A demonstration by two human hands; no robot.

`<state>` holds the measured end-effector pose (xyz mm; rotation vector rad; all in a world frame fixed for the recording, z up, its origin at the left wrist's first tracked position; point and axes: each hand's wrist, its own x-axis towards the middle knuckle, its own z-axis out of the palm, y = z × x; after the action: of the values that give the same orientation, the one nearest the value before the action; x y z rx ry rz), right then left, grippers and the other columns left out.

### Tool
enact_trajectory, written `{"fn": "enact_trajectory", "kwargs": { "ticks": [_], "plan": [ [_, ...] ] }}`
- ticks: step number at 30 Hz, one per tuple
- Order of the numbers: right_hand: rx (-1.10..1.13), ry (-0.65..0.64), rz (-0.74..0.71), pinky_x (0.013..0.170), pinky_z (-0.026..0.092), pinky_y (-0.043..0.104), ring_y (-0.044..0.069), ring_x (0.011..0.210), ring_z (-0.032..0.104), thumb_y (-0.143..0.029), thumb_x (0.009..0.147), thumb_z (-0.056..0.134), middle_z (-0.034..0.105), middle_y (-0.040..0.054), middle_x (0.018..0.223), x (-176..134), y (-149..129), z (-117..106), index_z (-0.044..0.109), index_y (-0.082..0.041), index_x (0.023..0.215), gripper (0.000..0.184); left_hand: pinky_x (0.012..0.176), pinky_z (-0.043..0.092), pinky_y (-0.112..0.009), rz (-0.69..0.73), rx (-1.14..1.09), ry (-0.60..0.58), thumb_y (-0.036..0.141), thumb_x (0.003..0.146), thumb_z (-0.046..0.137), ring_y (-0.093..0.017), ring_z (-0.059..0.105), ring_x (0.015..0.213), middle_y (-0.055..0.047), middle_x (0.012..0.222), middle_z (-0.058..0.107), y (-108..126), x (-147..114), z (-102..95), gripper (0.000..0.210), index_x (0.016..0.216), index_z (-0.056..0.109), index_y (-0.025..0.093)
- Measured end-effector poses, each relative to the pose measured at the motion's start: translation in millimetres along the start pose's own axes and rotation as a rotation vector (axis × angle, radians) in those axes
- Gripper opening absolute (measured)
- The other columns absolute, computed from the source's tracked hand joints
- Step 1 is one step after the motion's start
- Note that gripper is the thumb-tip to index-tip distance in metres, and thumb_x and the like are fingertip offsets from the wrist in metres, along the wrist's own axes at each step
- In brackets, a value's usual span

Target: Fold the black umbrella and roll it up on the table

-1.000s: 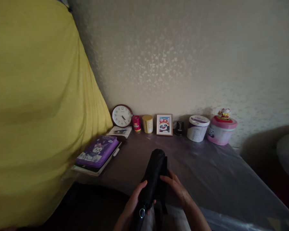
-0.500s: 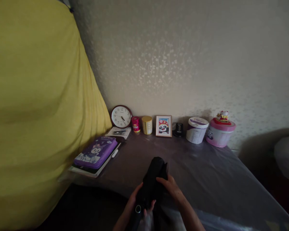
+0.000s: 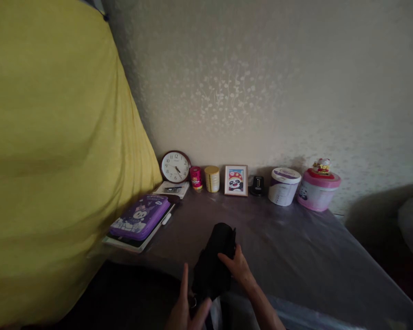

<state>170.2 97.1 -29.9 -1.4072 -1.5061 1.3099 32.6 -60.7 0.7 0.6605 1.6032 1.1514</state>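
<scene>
Head view: black umbrella at the table's near edge; right hand pinching its side, left hand spread, contact unclear. Seemingly being wrapped snug; next calls for left regrip.

Black folded umbrella in front of the panda-print picture frame; left of the frame, purple cartoon-print case, yellow hanging cloth; right, pink-lidded tub.

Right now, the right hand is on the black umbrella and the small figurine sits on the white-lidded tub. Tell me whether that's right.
Not quite: the head view shows the small figurine on the pink-lidded tub. The right hand is indeed on the black umbrella.
</scene>
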Motion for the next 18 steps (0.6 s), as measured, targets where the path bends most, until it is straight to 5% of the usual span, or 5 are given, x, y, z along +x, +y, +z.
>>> {"fn": "enact_trajectory", "kwargs": {
  "ticks": [4,7,13,15,18],
  "plan": [
    [-0.006,0.017,-0.031,0.087,0.049,0.039,0.028,0.103,0.061,-0.04,0.06,0.07,0.065,0.0116,0.102,1,0,1,0.048,-0.014,0.117,0.066,0.077,0.045,-0.026,0.132,0.936,-0.008,0.017,0.078,0.052,-0.023,0.063,0.099,-0.011,0.129,0.05,-8,-9,15.1,0.081,0.146,0.009,0.03],
    [0.003,-0.021,-0.014,0.085,0.05,0.038,0.027,0.103,0.06,-0.04,0.062,0.068,0.064,0.0105,0.1,1,3,-5,0.048,-0.013,0.116,0.063,0.075,0.046,-0.026,0.144,1.14,-0.008,0.007,0.082,0.035,-0.02,0.065,0.094,-0.011,0.126,0.051,-12,-7,21.0,0.073,0.144,0.009,0.035],
    [-0.075,0.0,-0.087,0.088,0.047,0.039,0.025,0.097,0.063,-0.021,0.059,0.059,0.065,0.0076,0.101,-1,20,-25,0.045,-0.016,0.119,0.062,0.101,0.036,-0.027,0.39,0.554,-0.082,0.024,0.08,0.046,-0.021,0.047,0.124,-0.008,0.132,0.052,-15,7,-0.4,0.068,0.145,0.023,0.023],
    [-0.112,0.036,-0.131,0.087,0.047,0.038,0.025,0.097,0.063,-0.022,0.06,0.057,0.064,0.0091,0.105,-1,27,-31,0.041,-0.015,0.125,0.066,0.094,0.043,-0.028,0.314,0.329,-0.08,0.035,0.078,0.054,-0.022,0.056,0.112,-0.008,0.116,0.063,-13,9,-9.2,0.073,0.144,0.026,0.022],
    [-0.166,0.104,-0.188,0.08,0.048,0.037,0.025,0.087,0.065,-0.03,0.064,0.056,0.067,0.0075,0.094,2,38,-43,0.038,-0.015,0.129,0.069,0.063,0.052,-0.029,0.064,0.095,-0.094,0.047,0.071,0.064,-0.02,0.064,0.066,0.001,0.069,0.065,-9,9,-19.8,0.089,0.145,0.02,0.023]
  ]
}}
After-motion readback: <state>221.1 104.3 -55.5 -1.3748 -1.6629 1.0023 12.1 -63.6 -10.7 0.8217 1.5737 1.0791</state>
